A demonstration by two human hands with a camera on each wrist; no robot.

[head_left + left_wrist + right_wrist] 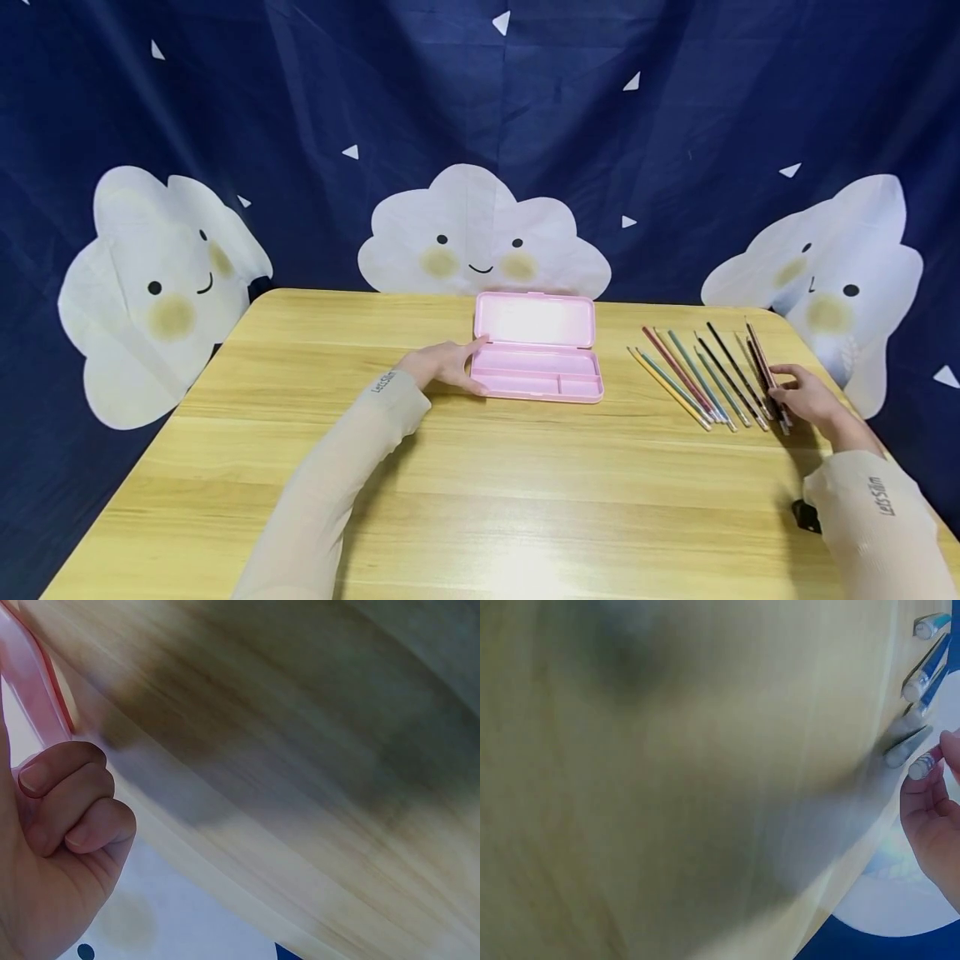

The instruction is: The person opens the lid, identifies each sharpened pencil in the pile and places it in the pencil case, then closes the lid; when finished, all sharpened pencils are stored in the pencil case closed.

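An open pink pencil case (517, 383) lies toward the back of the table, its lid tipped back and its compartments bare. My left hand (446, 365) holds the case's left edge between thumb and forefinger. In the left wrist view the other fingers (86, 784) are curled beside the pink wall. At the right, my right hand (810, 398) pinches a brownish pencil (759, 354) near its eraser end. The right wrist view shows that pencil's white eraser (920, 768) between thumb and fingers. Just left of this hand, several coloured pencils (686, 379) lie fanned out, erasers toward me.
The wooden table (525, 483) extends toward me in front of the case. A small black object (806, 516) shows beside the right sleeve. Behind the table hangs a dark blue curtain (420, 100) with white smiling clouds.
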